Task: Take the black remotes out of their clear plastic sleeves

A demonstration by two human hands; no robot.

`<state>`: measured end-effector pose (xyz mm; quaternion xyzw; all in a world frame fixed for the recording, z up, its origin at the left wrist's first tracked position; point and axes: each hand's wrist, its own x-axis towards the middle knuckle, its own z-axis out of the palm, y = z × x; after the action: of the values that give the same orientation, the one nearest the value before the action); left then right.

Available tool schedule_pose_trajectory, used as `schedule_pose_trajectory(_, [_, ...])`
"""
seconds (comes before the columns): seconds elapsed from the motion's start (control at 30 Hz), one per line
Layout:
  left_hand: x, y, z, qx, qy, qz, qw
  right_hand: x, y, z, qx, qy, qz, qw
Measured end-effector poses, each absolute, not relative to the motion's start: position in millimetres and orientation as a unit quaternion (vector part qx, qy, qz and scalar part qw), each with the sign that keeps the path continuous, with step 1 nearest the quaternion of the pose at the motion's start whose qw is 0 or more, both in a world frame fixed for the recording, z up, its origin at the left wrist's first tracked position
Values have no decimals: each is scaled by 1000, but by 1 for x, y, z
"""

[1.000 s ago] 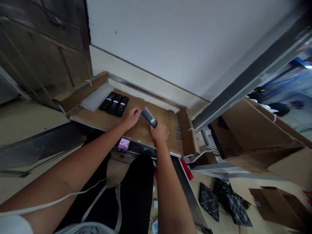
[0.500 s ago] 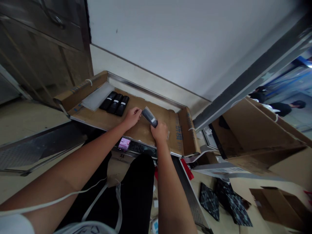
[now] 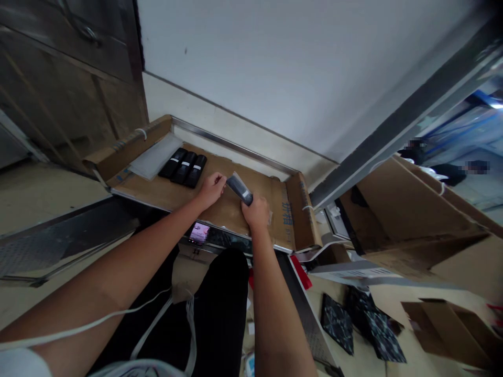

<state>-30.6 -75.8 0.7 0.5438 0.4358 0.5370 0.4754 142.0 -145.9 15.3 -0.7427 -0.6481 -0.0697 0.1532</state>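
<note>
My right hand (image 3: 257,211) is wrapped around the lower end of a flat black packet (image 3: 239,188) with a white label, which seems to be in a clear plastic sleeve. The packet is held tilted above the cardboard-lined work surface. The fingers of my left hand (image 3: 212,189) are pinched together right beside the packet's upper left edge; what they grip is too small to make out. Left of that hand, several similar black packets (image 3: 184,167) with white labels lie side by side. Behind them is a stack of clear plastic sleeves (image 3: 155,157).
Folded cardboard sides (image 3: 302,212) border the work surface. Below its front edge lies a phone (image 3: 199,233) with a lit screen. A large open carton (image 3: 408,214) stands at right, and dark patterned bags (image 3: 363,322) rest on the floor. Other people are far right.
Hardly anything differs. The view shifts slightly; both hands and the packet keep nearly the same position and grip.
</note>
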Motion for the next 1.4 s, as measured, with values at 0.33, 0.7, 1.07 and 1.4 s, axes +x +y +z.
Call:
schedule_pose_trajectory(0.33, [-31,-78,3,546,445,535,467,143,-145,13,-742,-648,-77,152])
schedule_pose_trajectory(0.7, [-31,-76,0,540,443,535,475,145,-144,10,-737,-653,-79,157])
schedule_pose_trajectory(1.07, [-31,-77,2,542,450,530,472,143,-144,11,-740,-649,-85,155])
schedule_pose_trajectory(1.4, [-31,-75,-2,542,441,533,477,144,-143,10,-740,-649,-77,159])
